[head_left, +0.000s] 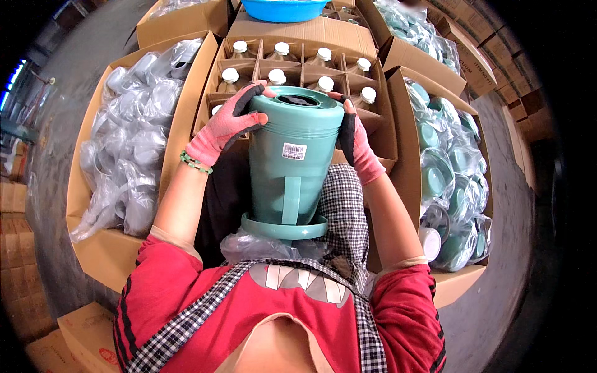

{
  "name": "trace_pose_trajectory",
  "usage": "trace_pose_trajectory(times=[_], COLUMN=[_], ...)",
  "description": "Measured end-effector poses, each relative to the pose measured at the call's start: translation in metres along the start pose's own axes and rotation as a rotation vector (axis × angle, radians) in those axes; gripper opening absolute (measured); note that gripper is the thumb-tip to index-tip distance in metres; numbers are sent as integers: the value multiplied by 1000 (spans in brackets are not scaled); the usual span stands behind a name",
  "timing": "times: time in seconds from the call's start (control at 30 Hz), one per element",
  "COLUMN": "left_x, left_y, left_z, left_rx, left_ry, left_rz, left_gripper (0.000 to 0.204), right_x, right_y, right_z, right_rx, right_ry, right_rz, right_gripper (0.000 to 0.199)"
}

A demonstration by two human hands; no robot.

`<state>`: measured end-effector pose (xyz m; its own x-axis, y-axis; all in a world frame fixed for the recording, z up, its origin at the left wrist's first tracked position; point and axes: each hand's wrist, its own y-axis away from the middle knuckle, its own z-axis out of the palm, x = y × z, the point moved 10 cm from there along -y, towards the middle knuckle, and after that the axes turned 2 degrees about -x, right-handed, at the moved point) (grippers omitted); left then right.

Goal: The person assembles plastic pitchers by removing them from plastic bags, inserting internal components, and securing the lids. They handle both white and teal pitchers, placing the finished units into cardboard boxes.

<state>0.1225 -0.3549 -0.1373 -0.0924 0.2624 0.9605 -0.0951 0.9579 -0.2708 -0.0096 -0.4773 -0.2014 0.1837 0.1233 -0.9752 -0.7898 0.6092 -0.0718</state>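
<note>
A teal plastic flask body (292, 161) stands close in front of me over my lap, with a strap handle down its front and a barcode sticker (294, 151) near the top. Its top has a ring with a dark round opening. My left hand (227, 124), in a pink and black glove with bare fingertips, grips the upper left side. On the opposite side my right hand (362, 146), gloved alike, holds the upper rim. A flared teal rim (286, 229) shows at its lower end, beside crumpled clear plastic (258, 247).
Ahead is a divided carton (387, 133) of white-capped bottles (282, 48). On the left a carton (93, 248) holds grey bagged parts; on the right another (460, 283) holds teal ones. A blue basin (283, 12) sits at the far side.
</note>
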Motion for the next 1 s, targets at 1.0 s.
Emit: trace_pose_trajectory(times=[1.0], left_x=[-67], left_y=[7], left_z=[-51], left_rx=[348], left_ry=[355], left_rz=[-233], left_gripper=[38], right_x=[-84], right_y=[35], right_z=[63], right_rx=[166], right_ry=[526], right_rz=[-442], right_gripper=[43])
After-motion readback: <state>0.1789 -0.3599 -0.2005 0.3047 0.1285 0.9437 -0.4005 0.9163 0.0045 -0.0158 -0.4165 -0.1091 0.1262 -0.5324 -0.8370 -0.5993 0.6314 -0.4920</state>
